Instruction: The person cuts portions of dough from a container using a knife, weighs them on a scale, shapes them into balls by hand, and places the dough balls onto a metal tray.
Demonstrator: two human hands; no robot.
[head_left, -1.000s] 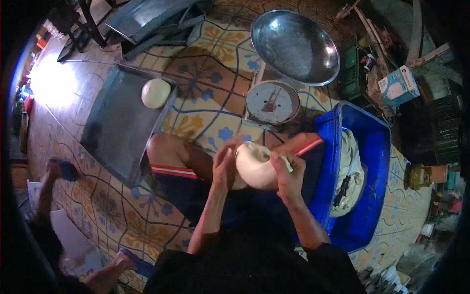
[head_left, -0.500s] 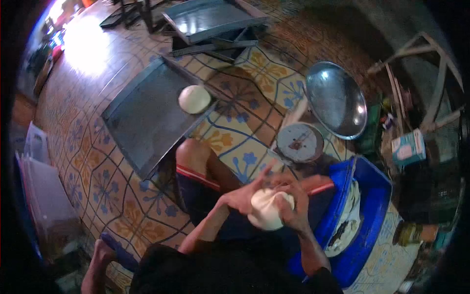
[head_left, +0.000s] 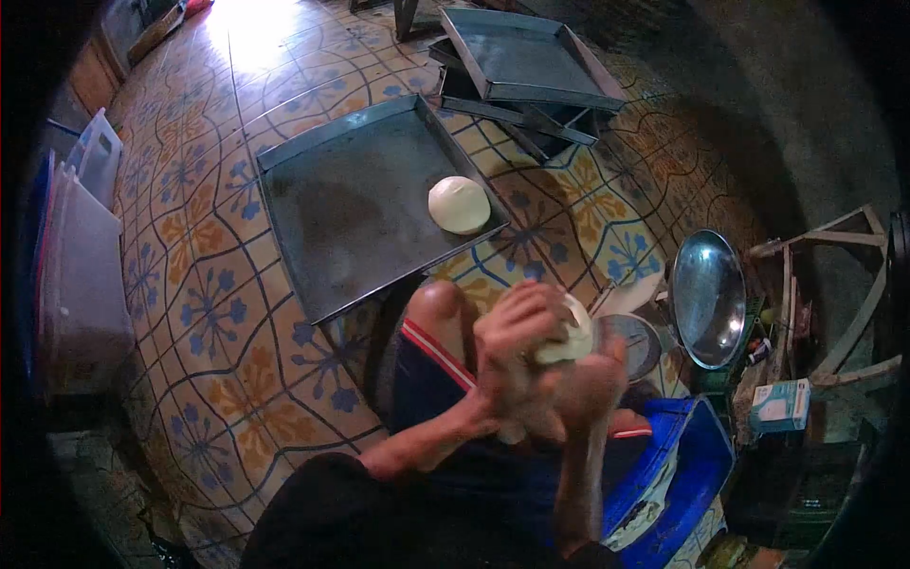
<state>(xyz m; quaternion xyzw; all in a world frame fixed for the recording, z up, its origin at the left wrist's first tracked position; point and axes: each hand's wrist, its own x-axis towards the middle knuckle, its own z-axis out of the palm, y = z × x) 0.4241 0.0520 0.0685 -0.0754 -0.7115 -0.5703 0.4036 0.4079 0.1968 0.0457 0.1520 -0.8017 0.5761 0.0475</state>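
Observation:
A pale ball of dough (head_left: 575, 334) is held between my two hands above my lap. My left hand (head_left: 517, 327) curls around its left side. Under its lower right side, my right hand (head_left: 586, 387) cups it, blurred by motion. Most of the dough is covered by fingers. Another smooth, round dough ball (head_left: 460, 205) rests near the right corner of a shallow metal tray (head_left: 351, 228) on the floor beyond my knee. To my right, a blue plastic container (head_left: 706, 446) has pale dough (head_left: 654, 493) inside, partly visible.
A round-topped scale (head_left: 637, 343) stands just past my right hand, beside a shiny metal bowl (head_left: 708, 299). Stacked metal trays (head_left: 536, 62) lie farther off on the patterned tiles. At right are a small box (head_left: 780, 406) and a wooden frame (head_left: 848, 237); plastic bins (head_left: 81, 284) stand left.
Both hands have raised and turned the dough, so its gathered folds no longer show. My left hand has moved over its upper left side. The view has shifted, with the tray appearing farther right.

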